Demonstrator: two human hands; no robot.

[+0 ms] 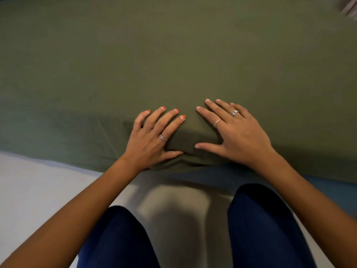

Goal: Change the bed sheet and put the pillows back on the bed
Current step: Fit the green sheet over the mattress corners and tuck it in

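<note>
Both hands lie flat and spread on the near edge of the bed: the left hand [154,136] and the right hand [233,132] sit just beside each other, thumbs pointing inward and nearly meeting, fingers straight and pressing down, gripping nothing. Under them is the olive-green bed sheet [173,55], which covers the whole mattress top in view and drops over the near side, where a few creases [108,140] run to the left of the left hand. Between the 2 thumbs the cloth bunches into a small fold [188,151], so the palms seem placed to pin and flatten that slack at the edge, probably ahead of smoothing or tucking it. A blue strip [318,182], perhaps the mattress side or base, shows below the hem on the right. The person stands close against the bed, dark blue trouser legs [266,225] over a pale floor [38,190]. No pillows can be seen, so that part of the task looks not yet done. A blurred pale patch [349,6] at the top right corner cannot be identified.
</note>
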